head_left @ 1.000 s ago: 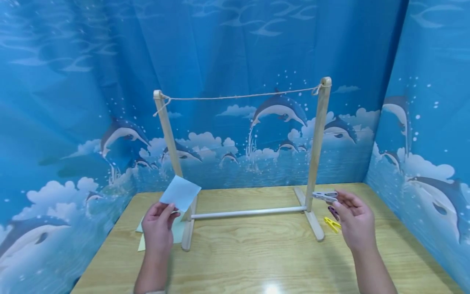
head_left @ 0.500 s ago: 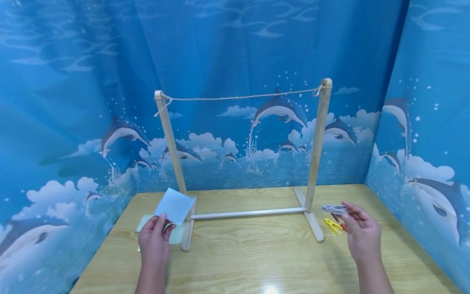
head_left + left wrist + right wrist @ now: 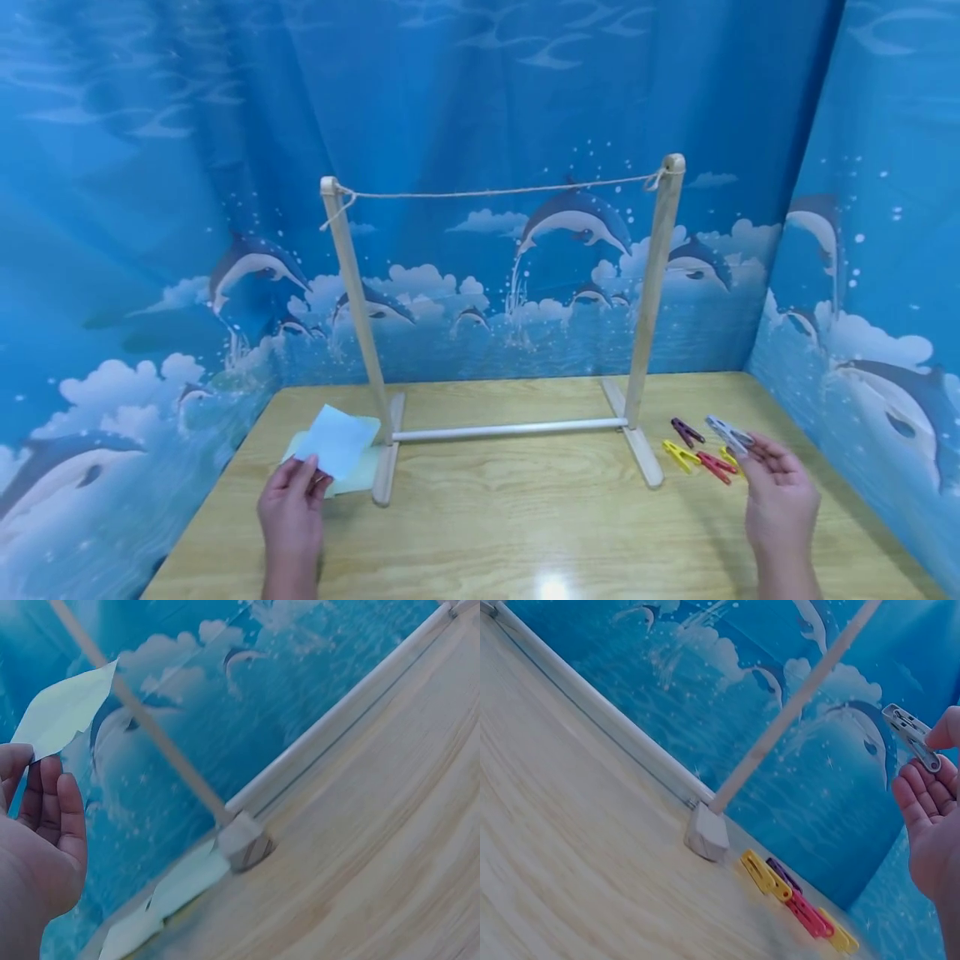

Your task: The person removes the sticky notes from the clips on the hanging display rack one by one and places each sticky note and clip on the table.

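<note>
My left hand (image 3: 291,508) pinches a light blue square of paper (image 3: 337,442) by its lower corner, above more pale green paper sheets (image 3: 358,473) on the table. In the left wrist view the held paper (image 3: 64,712) tilts up from thumb and fingertips. Over on the right, my right hand (image 3: 782,492) pinches a grey clothespin (image 3: 727,433) at one end. Close below it lie a purple clothespin (image 3: 686,431), a red clothespin (image 3: 716,467) and two yellow ones, the nearer yellow clothespin (image 3: 757,871) showing well in the right wrist view.
A wooden frame (image 3: 651,308) stands mid-table between my hands, with a string (image 3: 495,192) tied across its top and a white rod (image 3: 510,430) low down. Behind the wooden table (image 3: 510,525) hangs a blue dolphin-print curtain (image 3: 465,108).
Both hands have moved outward and down, away from the frame, with the blue paper and grey clothespin still held. The clothespins on the table now show more fully.
</note>
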`<state>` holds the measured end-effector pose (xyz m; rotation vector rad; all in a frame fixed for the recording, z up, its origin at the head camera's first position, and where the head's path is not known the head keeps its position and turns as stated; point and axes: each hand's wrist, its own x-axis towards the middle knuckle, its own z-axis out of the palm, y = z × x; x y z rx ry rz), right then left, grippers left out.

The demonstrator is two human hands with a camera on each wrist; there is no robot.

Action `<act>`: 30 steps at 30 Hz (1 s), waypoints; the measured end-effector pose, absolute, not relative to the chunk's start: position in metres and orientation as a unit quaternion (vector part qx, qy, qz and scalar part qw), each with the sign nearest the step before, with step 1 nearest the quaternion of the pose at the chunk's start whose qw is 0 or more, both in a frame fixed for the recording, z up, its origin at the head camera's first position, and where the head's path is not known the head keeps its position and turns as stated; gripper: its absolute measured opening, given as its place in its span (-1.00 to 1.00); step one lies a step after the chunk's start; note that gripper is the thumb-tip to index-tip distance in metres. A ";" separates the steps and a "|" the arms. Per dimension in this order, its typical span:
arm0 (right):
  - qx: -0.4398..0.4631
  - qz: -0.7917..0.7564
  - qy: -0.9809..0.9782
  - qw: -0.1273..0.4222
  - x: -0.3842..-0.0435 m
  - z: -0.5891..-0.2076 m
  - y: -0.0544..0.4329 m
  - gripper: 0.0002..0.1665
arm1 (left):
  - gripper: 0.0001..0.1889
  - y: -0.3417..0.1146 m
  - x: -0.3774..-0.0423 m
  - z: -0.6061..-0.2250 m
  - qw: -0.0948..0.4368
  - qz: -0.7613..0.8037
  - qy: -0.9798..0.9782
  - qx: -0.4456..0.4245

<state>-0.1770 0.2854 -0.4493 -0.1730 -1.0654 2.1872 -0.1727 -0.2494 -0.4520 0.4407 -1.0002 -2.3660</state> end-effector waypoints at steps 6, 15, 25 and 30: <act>-0.136 0.820 -0.444 0.335 -0.174 -0.456 0.304 -0.66 | -0.88 -0.269 -0.167 -0.461 0.271 -0.883 -0.339 0.178; -0.228 0.772 -0.506 0.310 -0.171 -0.470 0.327 -0.61 | -0.90 -0.291 -0.159 -0.476 0.273 -0.861 -0.365 0.229; -0.293 0.750 -0.508 0.306 -0.171 -0.489 0.354 -0.59 | -0.74 -0.319 -0.159 -0.480 0.298 -0.766 -0.478 0.310; -0.318 0.713 -0.559 0.279 -0.174 -0.498 0.367 -0.59 | -0.73 -0.332 -0.160 -0.488 0.316 -0.755 -0.494 0.292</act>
